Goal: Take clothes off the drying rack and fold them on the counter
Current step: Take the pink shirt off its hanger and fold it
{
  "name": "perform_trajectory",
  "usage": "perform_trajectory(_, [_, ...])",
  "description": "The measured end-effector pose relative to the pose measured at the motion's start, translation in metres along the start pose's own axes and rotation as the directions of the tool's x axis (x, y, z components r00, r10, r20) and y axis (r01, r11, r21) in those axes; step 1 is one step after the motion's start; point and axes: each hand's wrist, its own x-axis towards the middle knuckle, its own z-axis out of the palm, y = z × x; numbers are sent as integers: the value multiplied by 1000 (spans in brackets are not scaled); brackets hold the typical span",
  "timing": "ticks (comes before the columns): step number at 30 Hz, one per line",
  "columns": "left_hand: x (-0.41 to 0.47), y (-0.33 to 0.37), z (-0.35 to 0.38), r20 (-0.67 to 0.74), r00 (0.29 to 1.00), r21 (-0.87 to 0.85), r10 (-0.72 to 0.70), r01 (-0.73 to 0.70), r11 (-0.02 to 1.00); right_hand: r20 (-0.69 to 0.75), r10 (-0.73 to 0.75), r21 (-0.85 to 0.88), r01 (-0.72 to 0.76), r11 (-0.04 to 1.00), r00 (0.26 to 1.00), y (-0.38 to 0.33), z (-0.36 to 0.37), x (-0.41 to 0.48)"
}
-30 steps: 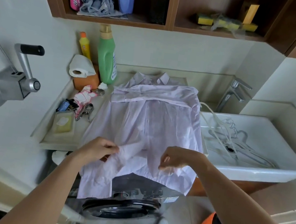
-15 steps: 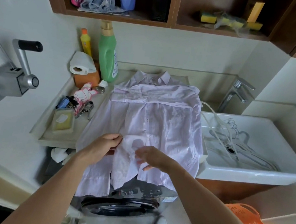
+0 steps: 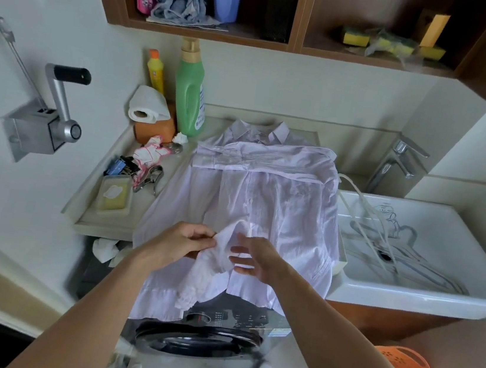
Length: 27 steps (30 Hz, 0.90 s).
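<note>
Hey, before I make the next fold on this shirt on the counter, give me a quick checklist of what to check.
1. Left hand holding the shirt: ok, it pinches bunched fabric near the hem.
2. Right hand free: ok, fingers straight, holding nothing.
3. Sleeve folded in: ok, it lies across the chest.
4. Front lying flat: not ok, fabric is bunched between the hands.
5. Hem on the counter: not ok, it hangs over the front edge above the washing machine.
6. Clips clear of the shirt: cannot tell, they lie close beside its edge.
</note>
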Motion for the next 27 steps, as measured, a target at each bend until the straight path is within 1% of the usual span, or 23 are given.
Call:
perform_trajectory(3, [0, 6, 1, 26, 999, -28, 21, -20, 999, -33, -50, 159, 54, 986, 998, 4, 8, 6])
perform_trajectory(5, [-1, 8, 1, 31, 999, -28, 31, -30, 999, -27, -69, 263, 74, 962, 997, 3, 11, 8])
perform_trajectory(10, [-7, 8, -6, 32, 999, -31, 42, -41, 999, 16, -179, 321, 165, 933, 984, 4, 11, 15])
perform_trajectory(12, [-10, 8, -8, 26, 999, -25, 39, -38, 999, 4, -173, 301, 164, 939, 985, 2, 10, 18])
perform_trajectory(13, [-12, 9, -8, 23, 999, -26, 38, -37, 999, -5, -133, 301, 128, 945, 991, 0, 11, 19])
perform_trajectory(15, [-14, 12, -8, 21, 999, -36, 39, -38, 999, -64, -51, 323, 69, 944, 997, -6, 14, 21])
perform_trajectory(16, [-14, 14, -9, 18, 999, -39, 42, -42, 998, -118, -65, 338, 102, 936, 991, -8, 15, 24])
perform_trajectory(19, [-15, 18, -10, 7, 999, -25, 39, -39, 999, -282, -196, 406, 302, 863, 939, -10, 14, 30])
perform_trajectory(20, [-15, 18, -11, 5, 999, -19, 40, -40, 999, -294, -214, 414, 326, 850, 932, -11, 12, 29])
perform_trajectory(21, [-15, 18, -12, 4, 999, -12, 38, -38, 999, -275, -218, 421, 322, 848, 936, -11, 8, 30])
perform_trajectory(23, [-14, 18, -13, 0, 1000, 11, 31, -31, 999, -226, -229, 423, 307, 853, 947, -13, 1, 29])
perform_trajectory(25, [-12, 15, -13, -16, 1000, 65, 11, -10, 998, -212, -259, 358, 321, 877, 943, -17, -6, 25])
perform_trajectory(26, [-11, 13, -13, -26, 1000, 99, -7, 10, 995, -222, -271, 257, 324, 911, 937, -18, -9, 21])
perform_trajectory(27, [-10, 10, -13, -28, 999, 127, -33, 36, 991, -223, -293, 95, 319, 943, 930, -20, -14, 16])
